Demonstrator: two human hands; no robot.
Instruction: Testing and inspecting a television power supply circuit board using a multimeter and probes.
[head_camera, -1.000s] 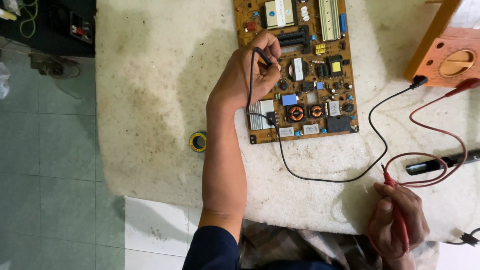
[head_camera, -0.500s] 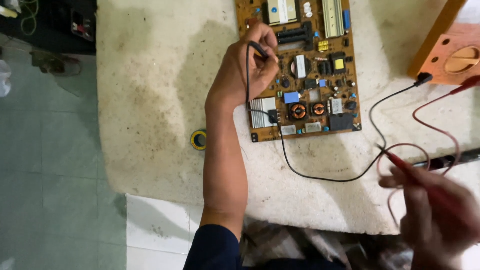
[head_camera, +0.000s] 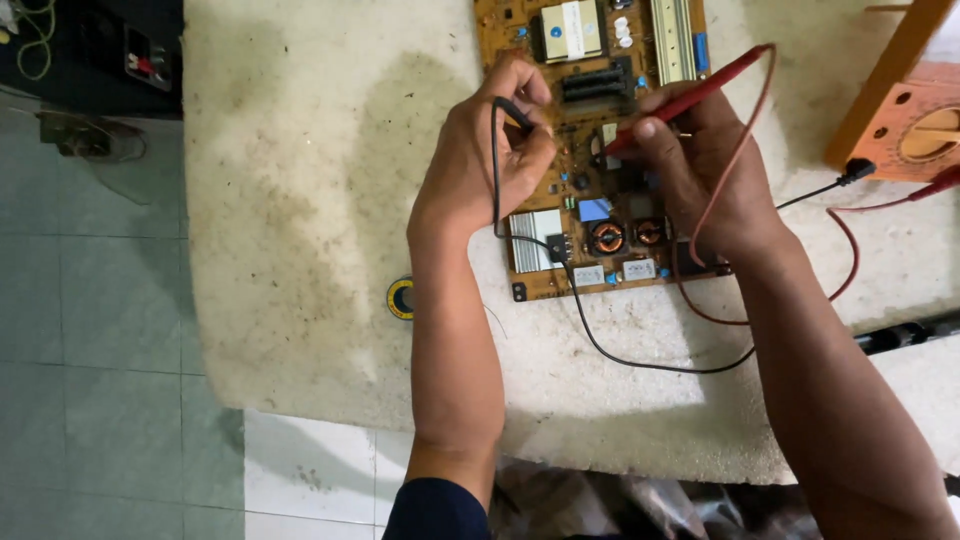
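Two hands, left hand (head_camera: 490, 165) and right hand (head_camera: 700, 165), two probes, black probe (head_camera: 512, 112) and red probe (head_camera: 685, 100), one circuit board (head_camera: 600, 240).

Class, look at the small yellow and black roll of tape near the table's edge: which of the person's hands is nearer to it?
Left. The left hand is above and just right of the tape roll; the right hand lies farther right, across the circuit board.

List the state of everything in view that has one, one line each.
left hand: pinching black probe onto circuit board
right hand: holding red probe, tip down on board
circuit board: flat on mat
tape roll: lying flat, untouched
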